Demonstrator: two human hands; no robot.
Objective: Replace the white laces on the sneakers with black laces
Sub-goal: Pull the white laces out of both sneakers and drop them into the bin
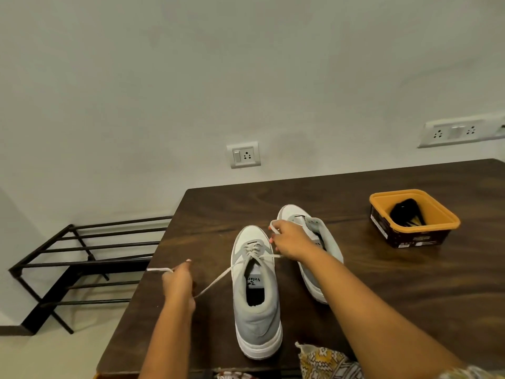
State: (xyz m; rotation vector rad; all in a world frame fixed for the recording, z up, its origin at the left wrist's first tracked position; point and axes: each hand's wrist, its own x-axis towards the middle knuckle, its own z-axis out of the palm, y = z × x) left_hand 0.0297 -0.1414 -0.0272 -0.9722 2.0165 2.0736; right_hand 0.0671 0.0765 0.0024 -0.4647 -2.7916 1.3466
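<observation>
**White lace [216, 280]: removal from the near sneaker [257, 318], hazards and markings**

The near sneaker stands upright on the table [382, 296], toe pointing away from the person. The white lace is threaded only through the eyelet rows nearest its toe. Both free runs are drawn out sideways.

The left hand [177, 283], left of the near sneaker, has its fingers curled round one run, and the tip sticks out beyond the fist. The right hand [289, 242], just right of the near sneaker's toe, pinches a loop of the other run. It hovers over the second sneaker [330, 242].

Hazards, as judged:
- Pulling both runs at once probably tightens the crossings instead of freeing them.
- Neither hand steadies the near sneaker, so a hard pull may drag or tip it.
- The right forearm passes close over the second sneaker and may knock it.
- The left-hand run hangs past the table edge and may snag.

Markings: the tongue label of the near sneaker reads "Vela", with the rest hidden. The orange-rimmed tub [448, 222], far right of the near sneaker, holds the black laces [407, 214]. The print on its side is too small to read.
</observation>
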